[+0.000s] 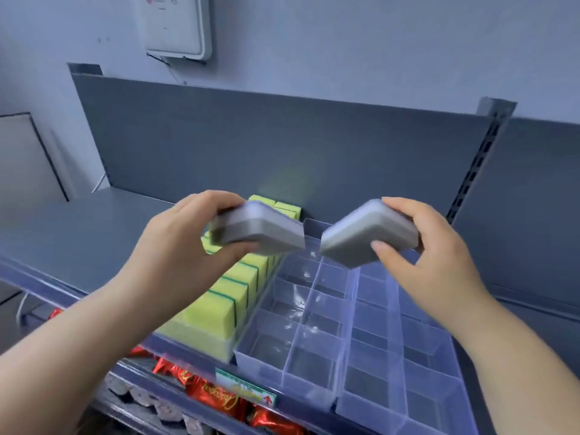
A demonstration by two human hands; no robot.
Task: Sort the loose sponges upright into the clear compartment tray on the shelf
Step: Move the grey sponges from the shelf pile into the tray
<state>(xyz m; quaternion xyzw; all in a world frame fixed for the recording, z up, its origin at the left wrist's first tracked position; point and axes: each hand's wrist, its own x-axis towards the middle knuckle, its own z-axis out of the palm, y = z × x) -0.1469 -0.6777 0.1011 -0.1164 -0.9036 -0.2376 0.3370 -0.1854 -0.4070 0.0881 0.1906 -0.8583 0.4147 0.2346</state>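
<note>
**Head view**

1. The left hand [175,246] grips the left sponge [260,233], with its fingers curled over one end and its thumb beneath.
2. The right hand [433,255] grips the right sponge [367,237], with its thumb on the near face and its fingers over the far edge.
3. Both grey sponges are held tilted in the air above the far end of the tray [346,324]. They are near each other but apart.
4. The tray sits on the shelf [78,233]. Yellow sponges [232,296] stand upright in its left column. The compartments visible to their right hold none.

**Handling (judgement)**

- The sponges are probably light, soft foam and not fragile, so one hand is enough for each.
- Pinch across the two broad faces near one end, so the opposite end is free to enter a compartment first.
- Use light pressure. A hard squeeze deforms the block, and it may spring back against the thin dividers.
- The grey surface looks matt and is unlikely to slip.
</note>
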